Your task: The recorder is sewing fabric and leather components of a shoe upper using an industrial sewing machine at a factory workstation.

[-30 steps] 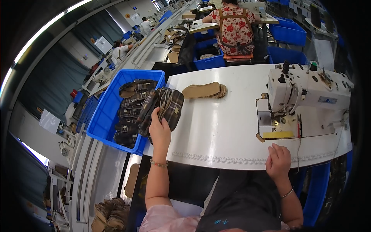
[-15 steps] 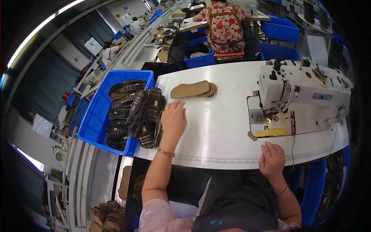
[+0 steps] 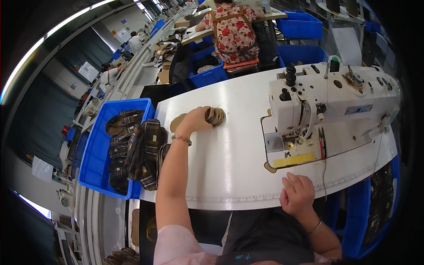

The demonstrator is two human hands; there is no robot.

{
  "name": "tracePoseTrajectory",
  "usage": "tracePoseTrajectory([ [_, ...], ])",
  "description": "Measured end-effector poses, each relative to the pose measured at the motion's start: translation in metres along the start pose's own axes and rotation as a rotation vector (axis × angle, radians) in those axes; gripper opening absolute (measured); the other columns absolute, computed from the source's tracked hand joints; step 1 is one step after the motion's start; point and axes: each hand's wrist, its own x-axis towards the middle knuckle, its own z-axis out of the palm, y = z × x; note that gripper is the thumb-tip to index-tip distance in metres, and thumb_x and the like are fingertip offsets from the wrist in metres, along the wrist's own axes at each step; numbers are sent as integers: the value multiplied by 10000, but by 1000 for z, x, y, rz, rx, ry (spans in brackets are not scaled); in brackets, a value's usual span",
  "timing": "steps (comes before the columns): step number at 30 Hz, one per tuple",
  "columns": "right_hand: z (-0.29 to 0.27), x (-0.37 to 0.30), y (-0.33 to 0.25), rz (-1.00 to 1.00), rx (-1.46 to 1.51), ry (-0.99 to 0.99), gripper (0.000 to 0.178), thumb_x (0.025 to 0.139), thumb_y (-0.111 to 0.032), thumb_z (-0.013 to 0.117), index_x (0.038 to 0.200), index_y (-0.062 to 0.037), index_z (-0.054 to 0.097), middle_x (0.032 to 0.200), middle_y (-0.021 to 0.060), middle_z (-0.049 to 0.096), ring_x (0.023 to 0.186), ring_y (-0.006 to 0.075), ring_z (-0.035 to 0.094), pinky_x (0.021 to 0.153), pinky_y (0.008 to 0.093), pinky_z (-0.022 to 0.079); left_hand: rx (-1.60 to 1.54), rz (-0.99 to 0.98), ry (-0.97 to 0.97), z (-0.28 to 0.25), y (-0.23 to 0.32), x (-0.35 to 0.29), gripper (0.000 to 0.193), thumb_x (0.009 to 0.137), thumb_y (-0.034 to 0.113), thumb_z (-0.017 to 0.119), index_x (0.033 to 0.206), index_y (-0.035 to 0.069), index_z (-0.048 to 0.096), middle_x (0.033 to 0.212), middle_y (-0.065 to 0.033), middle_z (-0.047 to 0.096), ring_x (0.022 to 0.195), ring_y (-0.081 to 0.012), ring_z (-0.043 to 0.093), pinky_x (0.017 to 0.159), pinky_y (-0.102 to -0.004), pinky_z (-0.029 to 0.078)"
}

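My left hand [image 3: 197, 119] reaches across the white table to a stack of tan, insole-shaped pieces [image 3: 215, 116]. Its fingers close over the stack, whose right end shows layered edges beyond them; the left end [image 3: 177, 122] lies flat on the table, and the middle is hidden under the hand. By the front edge, my right hand [image 3: 298, 194] rests with loosely bent fingers and nothing in it. Just beyond it stands a white sewing machine [image 3: 331, 106], with red-handled thread snips [image 3: 322, 143] lying on its bed.
A blue bin [image 3: 90, 165] at the left overflows with plaid, slipper-like pieces [image 3: 152, 143], some lying over onto the table [image 3: 238, 172]. A printed ruler strip [image 3: 247, 198] follows the front edge. Ahead, a person in a floral top [image 3: 232, 33] sits among more blue bins [image 3: 300, 24].
My left hand has moved forward from beside the plaid pieces onto the tan stack and closed on it. My right hand stays near the front edge. The whole view has shifted.
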Motion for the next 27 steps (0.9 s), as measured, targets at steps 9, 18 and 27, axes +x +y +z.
tracePoseTrajectory([
  [9, -3, 6, -1, -15, 11, -13, 326, 730, -165, 652, 1007, 2, 687, 1098, 152, 663, 914, 302, 623, 815, 437, 514, -398, 107, 55, 3, 5, -27, 763, 679, 202, 803, 1372, -7, 561, 1192, -237, 679, 1109, -330, 660, 996, -325, 498],
  [18, -4, 5, -2, -19, 6, -16, 325, 736, -168, 651, 1010, 2, 691, 1102, 153, 663, 918, 301, 626, 821, 433, 517, 74, 54, 164, 18, 27, -33, 556, 783, 98, 664, 1329, 34, 578, 1158, -173, 696, 1041, -382, 651, 908, -421, 535],
  [27, -3, 3, 1, -14, -1, -21, 332, 737, -165, 658, 1022, 3, 686, 1106, 153, 657, 919, 303, 621, 813, 430, 519, 251, 77, 210, 58, 52, -43, 775, 916, 527, 622, 1521, 108, 377, 1534, -185, 420, 1413, -420, 377, 1117, -613, 312],
])
